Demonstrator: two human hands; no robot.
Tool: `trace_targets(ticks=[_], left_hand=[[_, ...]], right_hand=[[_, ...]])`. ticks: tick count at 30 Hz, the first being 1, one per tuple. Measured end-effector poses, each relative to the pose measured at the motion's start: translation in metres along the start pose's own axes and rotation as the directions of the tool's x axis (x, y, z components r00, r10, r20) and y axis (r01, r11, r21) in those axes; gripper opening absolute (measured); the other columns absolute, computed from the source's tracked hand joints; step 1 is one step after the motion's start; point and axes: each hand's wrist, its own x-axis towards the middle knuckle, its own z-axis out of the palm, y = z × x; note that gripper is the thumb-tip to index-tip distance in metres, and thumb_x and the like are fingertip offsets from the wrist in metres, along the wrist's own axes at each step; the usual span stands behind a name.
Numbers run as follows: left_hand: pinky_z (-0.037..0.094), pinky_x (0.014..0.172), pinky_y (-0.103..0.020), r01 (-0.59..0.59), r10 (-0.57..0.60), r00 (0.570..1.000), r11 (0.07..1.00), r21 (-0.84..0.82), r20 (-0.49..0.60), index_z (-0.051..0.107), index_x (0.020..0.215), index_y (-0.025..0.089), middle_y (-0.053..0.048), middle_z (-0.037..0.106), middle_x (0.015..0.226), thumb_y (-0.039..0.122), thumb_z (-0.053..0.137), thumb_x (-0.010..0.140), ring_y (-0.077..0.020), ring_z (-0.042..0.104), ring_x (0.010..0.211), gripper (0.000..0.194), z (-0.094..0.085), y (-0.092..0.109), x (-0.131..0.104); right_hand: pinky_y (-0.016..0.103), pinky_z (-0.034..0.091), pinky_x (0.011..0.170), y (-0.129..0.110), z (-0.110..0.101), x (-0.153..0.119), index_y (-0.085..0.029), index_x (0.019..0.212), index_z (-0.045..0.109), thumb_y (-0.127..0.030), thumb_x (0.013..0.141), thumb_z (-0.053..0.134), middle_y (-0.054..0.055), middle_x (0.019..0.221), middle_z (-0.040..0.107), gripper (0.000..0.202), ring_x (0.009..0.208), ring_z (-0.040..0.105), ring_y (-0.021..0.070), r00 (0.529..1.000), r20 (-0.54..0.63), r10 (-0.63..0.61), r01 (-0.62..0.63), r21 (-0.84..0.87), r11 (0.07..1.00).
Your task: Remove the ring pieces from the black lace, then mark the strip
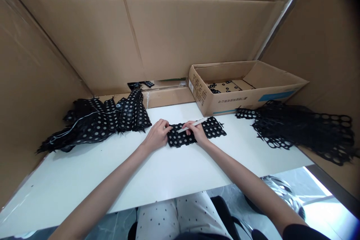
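A black sheet with rows of pale round spots (180, 140) lies flat on the white table (163, 172). At its left edge my left hand (158, 134) has its fingers closed on the sheet. My right hand (195, 131) rests over the middle of the sheet, holding a white pen-like tool (200, 121). The tool slants down to the left, its tip touching or just above the spots.
A pile of spotted black sheets (104, 122) lies at the left. An open cardboard box (233, 101) with small black rings stands at the back right. Black sheets with open holes (306, 129) lie at the right. Cardboard walls (202, 33) enclose the table.
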Motion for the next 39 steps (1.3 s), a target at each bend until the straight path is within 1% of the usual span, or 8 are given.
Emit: trace_targets(ticks=[4,8,14,20,24,28,34,39], left_hand=[[0.044,0.074,-0.033,-0.059,0.058,0.995,0.998,0.009,0.081,0.059,0.094,0.016,-0.009,0.059,0.09,0.004,0.047,0.07,-0.022,0.052,0.087,0.029,0.003,0.005,0.0],[0.044,0.067,-0.031,-0.043,0.039,0.987,0.999,0.021,0.157,0.06,0.091,0.016,-0.008,0.061,0.084,0.005,0.049,0.069,-0.0218,0.054,0.082,0.027,0.007,0.002,-0.003],[0.043,0.064,-0.03,-0.028,0.021,0.989,0.999,0.045,0.146,0.061,0.087,0.015,-0.009,0.062,0.08,0.01,0.055,0.069,-0.023,0.055,0.08,0.02,0.01,0.004,-0.002],[0.043,0.063,-0.032,0.002,-0.009,0.993,0.998,0.056,0.119,0.061,0.084,0.014,-0.01,0.062,0.079,0.024,0.056,0.075,-0.0235,0.056,0.076,0.015,0.012,0.007,-0.002],[0.044,0.064,-0.031,-0.006,-0.009,0.984,0.997,0.082,0.177,0.061,0.086,0.014,-0.01,0.062,0.081,0.015,0.054,0.075,-0.0231,0.056,0.079,0.013,0.009,0.007,0.0],[0.044,0.065,-0.03,-0.025,0.002,0.974,0.995,0.102,0.226,0.059,0.089,0.014,-0.01,0.063,0.085,0.007,0.051,0.074,-0.0225,0.056,0.083,0.019,0.007,0.006,0.001],[0.044,0.063,-0.03,-0.001,-0.015,0.981,0.997,0.08,0.193,0.06,0.085,0.014,-0.01,0.062,0.08,0.011,0.052,0.076,-0.0223,0.056,0.079,0.012,0.013,0.004,0.0],[0.043,0.062,-0.028,0.022,-0.03,0.984,0.999,0.049,0.173,0.06,0.08,0.015,-0.009,0.062,0.077,0.013,0.053,0.076,-0.0209,0.056,0.077,0.008,0.014,0.004,0.001]], right_hand=[[0.023,0.034,0.046,-0.001,0.0,0.0,-0.014,0.064,0.066,-0.027,0.076,0.053,-0.001,0.047,0.052,0.022,0.045,0.044,0.0101,1.0,0.01,0.001,-0.001,-0.002,1.0],[0.024,0.036,0.048,-0.001,0.0,0.0,-0.015,0.066,0.067,-0.032,0.077,0.055,-0.001,0.047,0.052,0.024,0.046,0.045,0.0109,0.999,0.03,0.014,-0.013,-0.043,0.999],[0.025,0.037,0.049,-0.002,0.002,-0.001,-0.015,0.066,0.067,-0.037,0.078,0.057,-0.001,0.048,0.052,0.027,0.047,0.046,0.0115,0.999,0.033,0.013,-0.011,-0.065,0.998],[0.025,0.036,0.049,0.0,0.001,0.0,-0.015,0.065,0.067,-0.038,0.079,0.057,-0.001,0.047,0.052,0.029,0.046,0.045,0.0111,0.999,0.032,0.007,-0.006,-0.047,0.999],[0.025,0.036,0.049,0.001,0.001,0.001,-0.015,0.065,0.068,-0.043,0.081,0.056,-0.001,0.046,0.051,0.035,0.044,0.044,0.0109,1.0,0.026,-0.002,0.003,-0.045,0.999],[0.025,0.036,0.047,0.003,0.001,0.002,-0.014,0.065,0.068,-0.046,0.081,0.054,-0.001,0.045,0.05,0.038,0.043,0.044,0.011,1.0,0.001,-0.005,0.005,-0.048,0.999],[0.026,0.038,0.05,0.004,0.001,0.002,-0.016,0.066,0.069,-0.047,0.081,0.055,0.0,0.045,0.05,0.038,0.045,0.044,0.0118,1.0,-0.005,-0.023,0.022,-0.086,0.996],[0.027,0.042,0.057,0.002,0.004,-0.001,-0.016,0.066,0.067,-0.047,0.081,0.055,-0.001,0.046,0.049,0.037,0.048,0.045,0.0128,0.999,0.022,-0.035,0.038,-0.158,0.987]])
